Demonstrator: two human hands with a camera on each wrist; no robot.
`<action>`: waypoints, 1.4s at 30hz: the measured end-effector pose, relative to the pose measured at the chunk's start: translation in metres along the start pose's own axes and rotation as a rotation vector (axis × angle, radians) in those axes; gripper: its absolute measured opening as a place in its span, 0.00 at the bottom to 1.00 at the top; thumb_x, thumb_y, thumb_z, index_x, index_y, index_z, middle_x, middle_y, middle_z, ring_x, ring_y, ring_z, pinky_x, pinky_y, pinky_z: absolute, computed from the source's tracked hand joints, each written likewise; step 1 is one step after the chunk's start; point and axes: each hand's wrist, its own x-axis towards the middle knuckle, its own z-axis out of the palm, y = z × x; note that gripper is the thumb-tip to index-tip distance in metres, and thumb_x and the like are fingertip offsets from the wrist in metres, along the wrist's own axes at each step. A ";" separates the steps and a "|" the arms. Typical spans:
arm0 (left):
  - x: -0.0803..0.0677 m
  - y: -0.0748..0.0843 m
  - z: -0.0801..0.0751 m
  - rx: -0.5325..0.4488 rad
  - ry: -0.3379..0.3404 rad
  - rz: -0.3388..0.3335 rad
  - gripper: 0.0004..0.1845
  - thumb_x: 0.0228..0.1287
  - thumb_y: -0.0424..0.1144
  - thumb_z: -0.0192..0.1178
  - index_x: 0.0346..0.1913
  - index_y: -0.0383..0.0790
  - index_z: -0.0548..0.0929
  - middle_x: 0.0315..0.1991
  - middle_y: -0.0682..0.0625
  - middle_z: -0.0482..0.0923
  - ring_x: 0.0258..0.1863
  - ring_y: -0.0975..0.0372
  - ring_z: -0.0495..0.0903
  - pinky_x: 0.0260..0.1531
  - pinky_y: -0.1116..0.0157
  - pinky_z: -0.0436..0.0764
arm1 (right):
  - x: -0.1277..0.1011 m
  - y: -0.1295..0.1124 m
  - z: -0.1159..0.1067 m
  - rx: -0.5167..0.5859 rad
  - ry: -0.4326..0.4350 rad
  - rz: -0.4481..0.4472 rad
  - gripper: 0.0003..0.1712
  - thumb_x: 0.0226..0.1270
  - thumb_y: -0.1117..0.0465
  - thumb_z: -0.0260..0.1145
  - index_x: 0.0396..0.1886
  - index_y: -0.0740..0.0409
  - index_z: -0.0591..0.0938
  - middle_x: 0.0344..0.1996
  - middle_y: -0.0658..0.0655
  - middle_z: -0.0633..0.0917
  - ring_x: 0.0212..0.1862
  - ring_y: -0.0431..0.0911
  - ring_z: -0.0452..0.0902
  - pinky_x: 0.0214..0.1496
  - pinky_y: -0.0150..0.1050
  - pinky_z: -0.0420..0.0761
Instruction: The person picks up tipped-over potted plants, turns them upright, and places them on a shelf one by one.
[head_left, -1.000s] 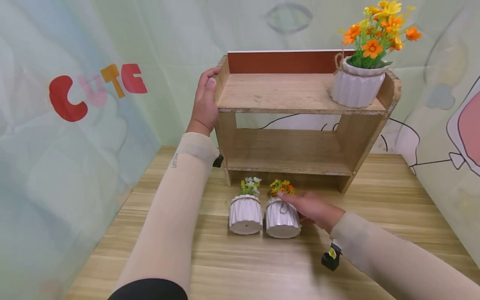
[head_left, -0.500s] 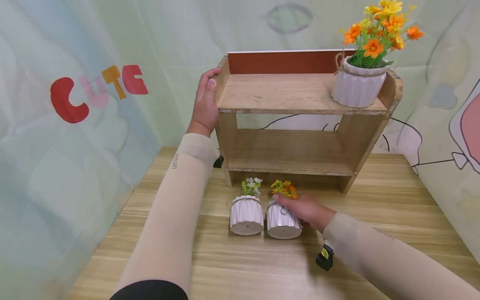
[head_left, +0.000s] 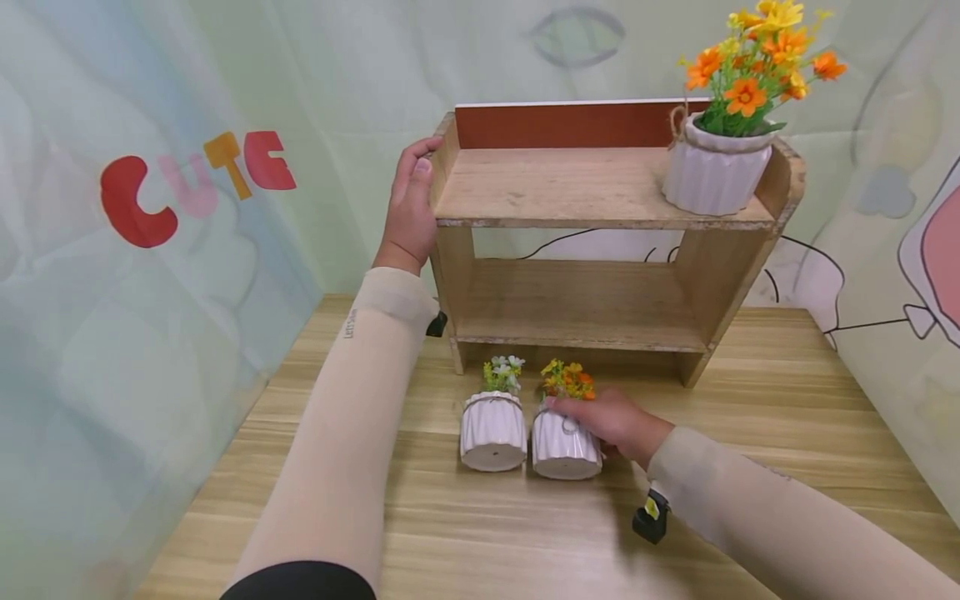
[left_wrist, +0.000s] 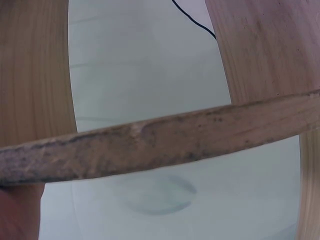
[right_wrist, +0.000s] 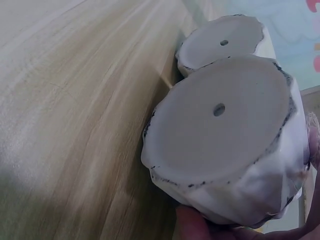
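My left hand (head_left: pixel 410 200) grips the upper left side panel of a two-tier wooden shelf (head_left: pixel 555 187), its fingertips at the top edge. The board's worn front edge crosses the left wrist view. In front of the shelf, a white fluted flowerpot (head_left: pixel 564 450) with orange and yellow flowers (head_left: pixel 568 379) lies tipped over, base facing me. My right hand (head_left: pixel 618 421) grips this pot, thumb across its twine-tied rim and other fingers low on its right side. The right wrist view shows its base (right_wrist: pixel 200 135) with a drain hole.
Left of the gripped pot lies a matching flowerpot (head_left: pixel 492 433) with white flowers, also on its side. A larger white flowerpot (head_left: pixel 716 171) with orange and yellow flowers stands upright on the top shelf's right end. Printed curtains (head_left: pixel 225 333) enclose the wooden table (head_left: pixel 450 533).
My right hand has moved slightly left, and its thumb has come down onto the rim of the orange-flowered pot. The left hand stays in place on the shelf.
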 end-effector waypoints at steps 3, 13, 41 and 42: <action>0.000 0.000 0.000 0.004 -0.001 0.000 0.25 0.84 0.50 0.35 0.75 0.51 0.70 0.78 0.55 0.63 0.72 0.59 0.64 0.71 0.63 0.62 | -0.002 0.000 0.000 0.012 0.001 -0.019 0.30 0.64 0.35 0.74 0.36 0.60 0.87 0.31 0.56 0.90 0.30 0.47 0.86 0.32 0.42 0.85; 0.000 0.000 0.000 0.000 -0.005 -0.006 0.25 0.85 0.50 0.35 0.75 0.51 0.70 0.78 0.55 0.63 0.73 0.59 0.64 0.71 0.63 0.62 | -0.010 -0.002 -0.001 -0.019 0.091 -0.103 0.30 0.61 0.37 0.77 0.35 0.61 0.86 0.29 0.57 0.87 0.29 0.47 0.82 0.32 0.43 0.83; -0.001 0.002 0.001 0.003 -0.001 -0.006 0.25 0.85 0.50 0.35 0.75 0.52 0.70 0.78 0.56 0.62 0.74 0.60 0.63 0.72 0.64 0.61 | -0.019 0.014 0.011 -0.127 0.283 -0.443 0.39 0.55 0.48 0.85 0.58 0.68 0.81 0.47 0.62 0.88 0.47 0.50 0.85 0.47 0.46 0.87; -0.001 0.002 0.001 0.004 0.000 -0.005 0.25 0.85 0.50 0.35 0.75 0.52 0.70 0.78 0.56 0.62 0.74 0.60 0.63 0.72 0.64 0.61 | -0.019 0.015 0.011 -0.132 0.289 -0.454 0.40 0.55 0.47 0.85 0.59 0.68 0.81 0.50 0.63 0.88 0.49 0.51 0.85 0.51 0.48 0.86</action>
